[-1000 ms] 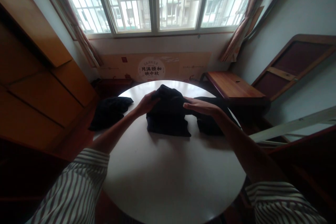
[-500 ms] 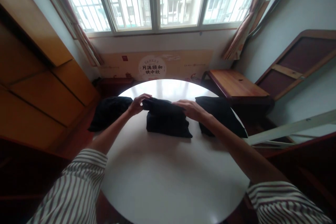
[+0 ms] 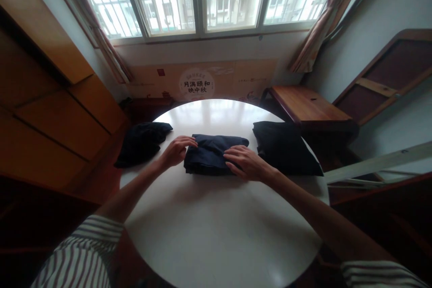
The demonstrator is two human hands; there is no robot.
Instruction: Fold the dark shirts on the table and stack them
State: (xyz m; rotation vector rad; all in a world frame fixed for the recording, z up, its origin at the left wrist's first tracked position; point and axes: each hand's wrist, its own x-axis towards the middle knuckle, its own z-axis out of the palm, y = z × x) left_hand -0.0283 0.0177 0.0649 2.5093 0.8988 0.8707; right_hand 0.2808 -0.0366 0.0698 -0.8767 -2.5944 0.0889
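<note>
A folded dark navy garment (image 3: 211, 153) lies in the middle of the round white table (image 3: 216, 229). My left hand (image 3: 176, 150) rests at its left edge, fingers curled over the fold. My right hand (image 3: 243, 163) lies flat on its right front part, fingers spread and pressing down. A folded black garment (image 3: 285, 147) sits to the right on the table. A crumpled black garment (image 3: 141, 141) lies at the table's left edge, partly hanging off.
A wooden side table (image 3: 308, 109) stands at the back right. A printed cardboard panel (image 3: 202, 81) leans under the window. Wooden cabinets (image 3: 50, 112) line the left side. A framed wooden board (image 3: 388, 76) leans on the right wall.
The raised top of the dark garment has been folded down flat. Both hands came toward me and lowered onto it; the bundle now lies lower and more compact.
</note>
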